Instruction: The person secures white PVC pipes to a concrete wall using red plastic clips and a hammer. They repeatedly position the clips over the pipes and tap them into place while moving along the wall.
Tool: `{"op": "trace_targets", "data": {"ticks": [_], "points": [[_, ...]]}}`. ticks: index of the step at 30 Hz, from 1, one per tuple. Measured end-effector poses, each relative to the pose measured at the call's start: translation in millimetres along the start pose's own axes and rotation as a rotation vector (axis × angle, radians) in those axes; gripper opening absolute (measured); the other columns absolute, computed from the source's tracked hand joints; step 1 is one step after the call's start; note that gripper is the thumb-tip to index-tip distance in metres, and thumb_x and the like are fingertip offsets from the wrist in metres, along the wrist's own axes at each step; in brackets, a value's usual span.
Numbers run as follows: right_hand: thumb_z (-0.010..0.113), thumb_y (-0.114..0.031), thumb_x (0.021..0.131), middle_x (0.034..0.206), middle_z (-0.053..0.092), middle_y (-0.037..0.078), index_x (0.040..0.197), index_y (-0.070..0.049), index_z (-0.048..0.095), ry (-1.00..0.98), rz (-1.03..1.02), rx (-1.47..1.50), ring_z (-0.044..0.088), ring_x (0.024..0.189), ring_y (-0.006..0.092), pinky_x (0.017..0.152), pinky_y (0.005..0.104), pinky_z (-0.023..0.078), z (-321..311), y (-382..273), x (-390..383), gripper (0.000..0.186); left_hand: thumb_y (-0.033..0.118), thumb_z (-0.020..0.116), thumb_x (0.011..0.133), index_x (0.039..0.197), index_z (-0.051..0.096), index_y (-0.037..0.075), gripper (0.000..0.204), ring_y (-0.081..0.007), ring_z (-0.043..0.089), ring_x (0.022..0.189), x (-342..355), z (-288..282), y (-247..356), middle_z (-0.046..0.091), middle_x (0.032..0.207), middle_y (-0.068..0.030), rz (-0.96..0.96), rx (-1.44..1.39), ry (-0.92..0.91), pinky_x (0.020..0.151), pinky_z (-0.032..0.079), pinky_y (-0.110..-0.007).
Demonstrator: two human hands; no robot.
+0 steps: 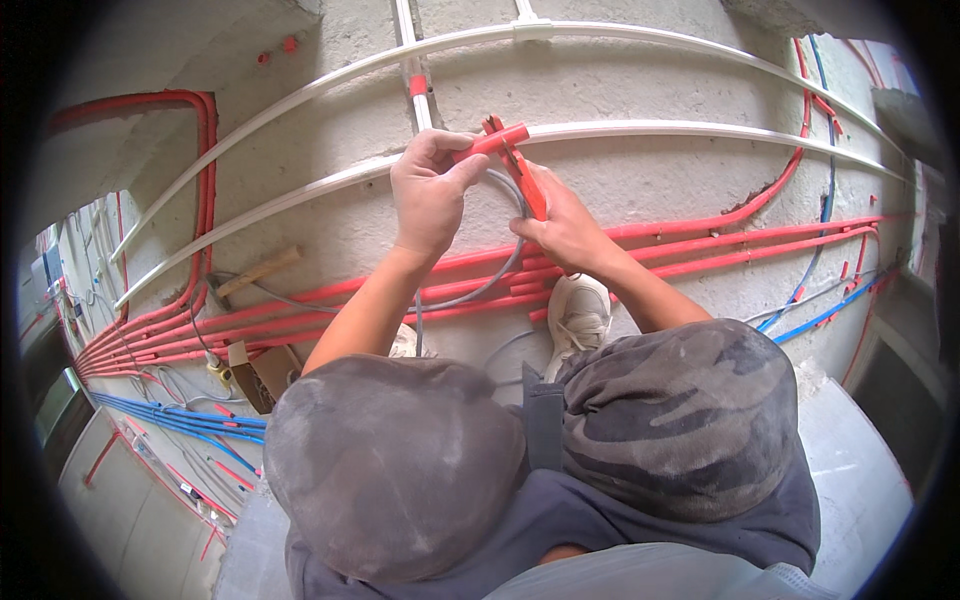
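Observation:
Up in front of me, my left hand (430, 195) pinches a short red plastic pipe (487, 145) between thumb and fingers. A red pipe cutter (528, 182) is in my right hand (568, 228), its fingers wrapped round the handles. The cutter's jaws sit across the pipe near its right end, and a short stub sticks out beyond them. Whether the blade has bitten into the pipe, I cannot tell. A grey cable (487, 290) loops down just behind my hands.
Long red conduits (690, 253) run across the floor beyond my shoes (580, 318), with white conduits (690, 128) farther off. At left lie a hammer (258, 272), an opened cardboard box (262, 375) and blue pipes (180, 412). More blue pipe (825, 308) lies at right.

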State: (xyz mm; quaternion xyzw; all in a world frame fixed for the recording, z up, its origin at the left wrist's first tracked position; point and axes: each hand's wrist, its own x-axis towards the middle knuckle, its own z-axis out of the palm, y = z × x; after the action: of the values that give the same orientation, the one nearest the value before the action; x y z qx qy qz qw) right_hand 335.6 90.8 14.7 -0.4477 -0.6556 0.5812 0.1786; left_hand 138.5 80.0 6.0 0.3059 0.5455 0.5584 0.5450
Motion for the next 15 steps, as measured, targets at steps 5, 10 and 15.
{"op": "trace_targets", "data": {"ticks": [5, 10, 15], "points": [[0.069, -0.014, 0.081, 0.144, 0.050, 0.025, 0.151, -0.004, 0.042, 0.013, -0.021, 0.020, 0.043, 0.138, 0.0414, 0.117, 0.0460, 0.034, 2, 2, 1, 0.076, -0.009, 0.072, 0.088, 0.101, 0.064, -0.002, 0.017, -0.0127, 0.069, 0.094, 0, -2, -1, 0.072, 0.107, -0.0122, 0.005, -0.026, 0.006, 0.083, 0.057, -0.026], [0.071, -0.016, 0.085, 0.134, 0.053, 0.024, 0.145, -0.002, 0.046, -0.012, 0.007, -0.051, 0.048, 0.127, 0.0406, 0.112, 0.0479, 0.037, 1, 9, 9, 0.067, -0.009, 0.072, 0.088, 0.101, 0.064, -0.002, 0.017, -0.0116, 0.068, 0.093, 7, -1, -1, 0.073, 0.108, -0.0118, 0.006, 0.001, -0.009, 0.082, 0.056, -0.026], [0.074, -0.019, 0.087, 0.111, 0.060, 0.018, 0.128, 0.000, 0.055, 0.018, 0.033, 0.132, 0.059, 0.109, 0.0327, 0.097, 0.0438, 0.047, 3, 12, -12, 0.049, -0.007, 0.074, 0.088, 0.103, 0.068, -0.002, 0.016, -0.0102, 0.067, 0.080, -9, 7, 23, 0.073, 0.094, -0.0086, 0.040, 0.147, -0.054, 0.071, 0.055, -0.024]]}}
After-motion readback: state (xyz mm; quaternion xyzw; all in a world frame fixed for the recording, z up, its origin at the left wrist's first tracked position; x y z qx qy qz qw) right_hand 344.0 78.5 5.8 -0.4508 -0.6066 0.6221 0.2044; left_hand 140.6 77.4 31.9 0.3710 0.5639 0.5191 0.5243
